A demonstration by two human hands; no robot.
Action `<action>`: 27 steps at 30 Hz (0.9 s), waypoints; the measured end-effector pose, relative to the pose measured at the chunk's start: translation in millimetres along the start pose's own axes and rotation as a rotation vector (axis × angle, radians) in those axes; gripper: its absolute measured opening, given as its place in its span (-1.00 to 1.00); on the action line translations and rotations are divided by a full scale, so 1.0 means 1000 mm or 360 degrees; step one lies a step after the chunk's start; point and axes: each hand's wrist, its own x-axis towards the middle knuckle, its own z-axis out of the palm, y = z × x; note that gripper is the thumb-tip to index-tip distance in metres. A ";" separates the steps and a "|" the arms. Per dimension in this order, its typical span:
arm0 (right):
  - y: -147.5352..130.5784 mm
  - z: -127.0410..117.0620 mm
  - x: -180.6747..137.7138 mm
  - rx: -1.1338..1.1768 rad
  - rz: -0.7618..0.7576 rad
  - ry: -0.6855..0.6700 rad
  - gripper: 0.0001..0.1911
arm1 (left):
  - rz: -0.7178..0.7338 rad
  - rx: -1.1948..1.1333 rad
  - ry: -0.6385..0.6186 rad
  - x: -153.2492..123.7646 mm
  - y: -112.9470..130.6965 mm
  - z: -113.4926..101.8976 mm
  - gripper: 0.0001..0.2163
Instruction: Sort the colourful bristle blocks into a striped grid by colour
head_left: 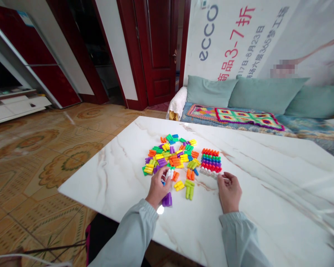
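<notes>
Room with a dark red door [163, 48] and green cushions [269, 94] along a sofa; pale marble-patterned table [114, 159] in front. Head view, sole camera: left hand [158, 187] has thumb and fingers closed on small white pieces [170, 174], held at the near edge of a mixed-colour heap [169, 161]. A purple piece [167, 200] lies just beside that wrist; yellow pieces [179, 185] and lime pieces [189, 190] lie on the near side of the heap. Right hand [230, 191] rests with curled fingers at the right end of a white row [208, 171]; cannot tell whether it grips or touches anything there. Progress, as judged from the layout: neat coloured rows [210, 161] stand right of the heap, orange at the far side, then green and blue, purple and red, with white nearest. Sorted share looks small; most pieces lie loose, unaligned, colours mixed.
</notes>
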 end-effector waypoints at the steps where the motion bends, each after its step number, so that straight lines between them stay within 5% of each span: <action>1: 0.000 0.000 0.000 0.0006 0.0005 -0.0004 -0.48 | 0.0002 -0.0009 -0.0002 0.000 0.000 0.000 -0.75; 9: -0.033 -0.005 -0.016 -0.0053 -0.0412 0.0246 -0.67 | -0.0004 -0.0116 0.0000 0.000 0.000 0.001 -0.75; 12: -0.058 0.008 -0.040 0.0064 -0.0552 -0.0042 -0.78 | -0.0009 -0.0177 -0.0063 -0.001 0.002 0.001 -0.75; 17: -0.084 0.048 -0.072 0.0189 -0.0455 -0.0662 -0.72 | 0.0005 -0.0259 -0.0153 0.001 0.006 -0.001 -0.76; 22: -0.089 0.070 -0.083 0.0156 -0.0453 -0.0803 -0.81 | 0.0012 -0.0218 -0.0156 0.001 0.005 -0.002 -0.78; 27: -0.092 0.062 -0.082 0.0133 -0.0559 -0.0775 -0.83 | 0.0044 -0.0224 -0.0182 0.000 0.006 -0.003 -0.78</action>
